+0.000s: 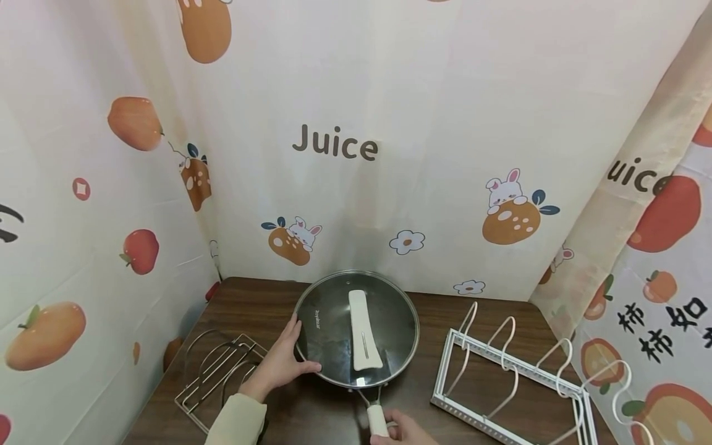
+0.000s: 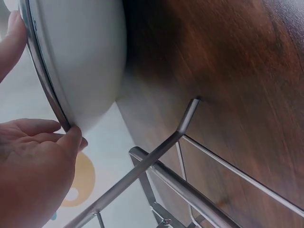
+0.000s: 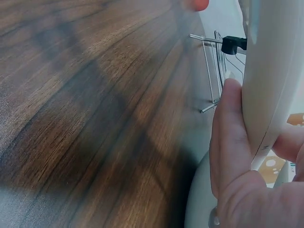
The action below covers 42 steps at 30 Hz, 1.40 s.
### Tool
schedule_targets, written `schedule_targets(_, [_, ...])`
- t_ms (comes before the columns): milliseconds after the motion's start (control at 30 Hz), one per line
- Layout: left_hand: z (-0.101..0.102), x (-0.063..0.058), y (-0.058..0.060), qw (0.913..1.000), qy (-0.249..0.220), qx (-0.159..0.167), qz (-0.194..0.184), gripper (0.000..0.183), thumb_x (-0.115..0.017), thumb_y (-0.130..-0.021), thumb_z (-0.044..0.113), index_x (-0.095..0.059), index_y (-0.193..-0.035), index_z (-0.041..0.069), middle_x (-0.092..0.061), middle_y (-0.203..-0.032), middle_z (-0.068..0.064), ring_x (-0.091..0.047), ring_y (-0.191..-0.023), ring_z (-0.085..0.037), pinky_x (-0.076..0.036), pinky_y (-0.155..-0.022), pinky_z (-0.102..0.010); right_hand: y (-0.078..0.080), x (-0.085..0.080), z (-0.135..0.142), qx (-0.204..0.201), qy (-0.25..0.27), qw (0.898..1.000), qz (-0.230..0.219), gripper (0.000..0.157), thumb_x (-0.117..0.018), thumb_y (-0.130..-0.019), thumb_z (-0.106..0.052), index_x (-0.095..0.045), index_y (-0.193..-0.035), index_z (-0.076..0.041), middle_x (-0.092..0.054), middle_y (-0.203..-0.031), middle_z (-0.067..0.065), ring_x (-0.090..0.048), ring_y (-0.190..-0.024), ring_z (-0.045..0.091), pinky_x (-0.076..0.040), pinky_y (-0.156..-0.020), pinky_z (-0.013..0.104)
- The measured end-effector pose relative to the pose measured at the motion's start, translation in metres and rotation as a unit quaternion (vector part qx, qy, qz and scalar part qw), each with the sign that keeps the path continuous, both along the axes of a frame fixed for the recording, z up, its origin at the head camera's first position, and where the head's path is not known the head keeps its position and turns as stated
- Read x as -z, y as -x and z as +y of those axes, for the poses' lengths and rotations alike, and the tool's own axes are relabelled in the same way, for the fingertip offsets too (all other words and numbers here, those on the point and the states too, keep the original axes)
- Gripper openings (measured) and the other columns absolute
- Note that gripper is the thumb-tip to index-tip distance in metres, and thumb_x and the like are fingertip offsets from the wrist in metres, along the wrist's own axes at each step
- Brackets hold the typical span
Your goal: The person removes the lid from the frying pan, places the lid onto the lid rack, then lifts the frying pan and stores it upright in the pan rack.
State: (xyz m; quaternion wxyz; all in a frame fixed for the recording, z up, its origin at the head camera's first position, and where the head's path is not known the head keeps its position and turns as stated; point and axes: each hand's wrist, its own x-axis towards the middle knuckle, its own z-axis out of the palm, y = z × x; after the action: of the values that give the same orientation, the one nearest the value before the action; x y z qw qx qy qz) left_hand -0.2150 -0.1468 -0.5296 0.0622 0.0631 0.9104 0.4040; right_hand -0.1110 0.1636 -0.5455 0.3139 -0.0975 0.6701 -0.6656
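Note:
A cream frying pan is covered by a round glass lid with a metal rim. A long cream handle stands across the lid's middle. My left hand holds the lid's rim at the left, thumb on the near edge and fingers farther back. In the left wrist view its fingertips curl over that rim. My right hand grips the pan handle at the near side. The right wrist view shows fingers along the handle's underside.
A metal wire rack stands at the left, close by my left wrist. To the right lies a white rack with several curved dividers. Printed curtains enclose the dark wooden table at the back and sides.

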Motion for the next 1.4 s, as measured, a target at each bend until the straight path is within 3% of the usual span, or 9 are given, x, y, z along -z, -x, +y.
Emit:
schedule_targets(100, [0.000,-0.001,-0.001,1.0000,0.002,-0.003,0.003,0.118,-0.095,-0.072,0.035,-0.028,-0.158,-0.009,-0.012,-0.172,-0.024,-0.025,-0.155,-0.047,-0.034,-0.120,-0.064,0.000,-0.002,-0.001,-0.003,-0.016,1.000,0.005,0.060,-0.077,-0.094,-0.025,-0.045,-0.122,0.017,-0.071,-0.087,-0.001,-0.065,-0.076,0.003,-0.054,-0.068,0.016])
schedule_targets(233, [0.002,-0.003,-0.004,0.9999,0.008,-0.006,0.013,0.114,-0.094,-0.073,0.034,-0.030,-0.156,-0.011,-0.013,-0.171,-0.027,-0.022,-0.156,-0.048,-0.032,-0.121,-0.064,0.003,-0.015,0.002,-0.030,-0.111,0.990,0.086,0.044,-0.073,-0.096,-0.022,-0.058,-0.119,0.013,-0.072,-0.085,0.007,-0.062,-0.072,0.003,-0.051,-0.064,0.019])
schedule_targets(333, [0.004,-0.004,-0.007,0.9997,0.014,-0.008,0.018,0.111,-0.093,-0.074,0.034,-0.032,-0.156,-0.011,-0.015,-0.170,-0.028,-0.021,-0.156,-0.049,-0.032,-0.120,-0.065,0.009,-0.032,0.004,-0.033,-0.214,0.961,0.171,0.037,-0.071,-0.097,-0.027,-0.067,-0.115,0.005,-0.071,-0.084,0.006,-0.058,-0.070,0.001,-0.048,-0.062,0.023])
schedule_targets(467, [0.004,-0.007,-0.010,0.9995,0.017,-0.012,0.024,0.109,-0.092,-0.076,0.035,-0.033,-0.156,-0.008,-0.017,-0.170,-0.027,-0.021,-0.156,-0.050,-0.033,-0.119,-0.066,0.019,-0.057,0.004,0.009,-0.304,0.925,0.227,0.037,-0.070,-0.097,-0.041,-0.071,-0.112,-0.007,-0.071,-0.087,-0.006,-0.059,-0.074,0.001,-0.048,-0.064,0.025])
schedule_targets(700, [0.004,-0.015,-0.017,0.9994,0.018,-0.015,0.026,0.109,-0.091,-0.077,0.038,-0.032,-0.158,-0.005,-0.015,-0.171,-0.025,-0.019,-0.157,-0.049,-0.031,-0.119,-0.068,0.041,-0.100,-0.002,0.092,-0.375,0.866,0.318,0.041,-0.071,-0.095,-0.045,-0.072,-0.116,-0.009,-0.073,-0.086,-0.008,-0.063,-0.076,0.002,-0.049,-0.065,0.025])
schedule_targets(900, [0.005,-0.025,-0.026,0.9990,0.010,-0.020,0.038,0.108,-0.090,-0.079,0.037,-0.031,-0.158,-0.005,-0.016,-0.171,-0.025,-0.018,-0.156,-0.050,-0.031,-0.119,-0.069,0.066,-0.121,-0.014,0.142,-0.389,0.853,0.316,0.047,-0.072,-0.096,-0.041,-0.068,-0.126,-0.005,-0.069,-0.088,-0.001,-0.061,-0.078,0.009,-0.048,-0.066,0.030])
schedule_targets(1167, [0.008,-0.024,-0.041,0.9978,-0.004,-0.050,0.045,0.115,-0.090,-0.077,0.041,-0.026,-0.159,-0.008,-0.019,-0.169,-0.029,-0.024,-0.154,-0.052,-0.032,-0.119,-0.067,0.098,-0.116,-0.033,0.166,-0.408,0.836,0.328,0.062,-0.071,-0.096,-0.044,-0.060,-0.135,0.002,-0.073,-0.100,0.010,-0.067,-0.082,0.017,-0.055,-0.065,0.037])
schedule_targets(1300, [0.010,-0.021,-0.051,0.9971,-0.013,-0.064,0.040,0.119,-0.089,-0.078,0.042,-0.020,-0.159,-0.010,-0.018,-0.168,-0.031,-0.024,-0.153,-0.053,-0.031,-0.120,-0.066,0.110,-0.108,-0.044,0.165,-0.424,0.829,0.324,0.071,-0.071,-0.095,-0.046,-0.055,-0.139,0.006,-0.073,-0.118,0.020,-0.073,-0.098,0.031,-0.061,-0.080,0.049])
schedule_targets(1400, [0.008,-0.021,-0.061,0.9967,-0.010,-0.071,0.039,0.119,-0.089,-0.078,0.043,-0.020,-0.160,-0.009,-0.019,-0.169,-0.030,-0.024,-0.153,-0.052,-0.031,-0.120,-0.067,0.117,-0.103,-0.050,0.162,-0.439,0.824,0.319,0.075,-0.071,-0.094,-0.048,-0.053,-0.142,0.008,-0.067,-0.133,0.025,-0.069,-0.117,0.038,-0.058,-0.093,0.055])
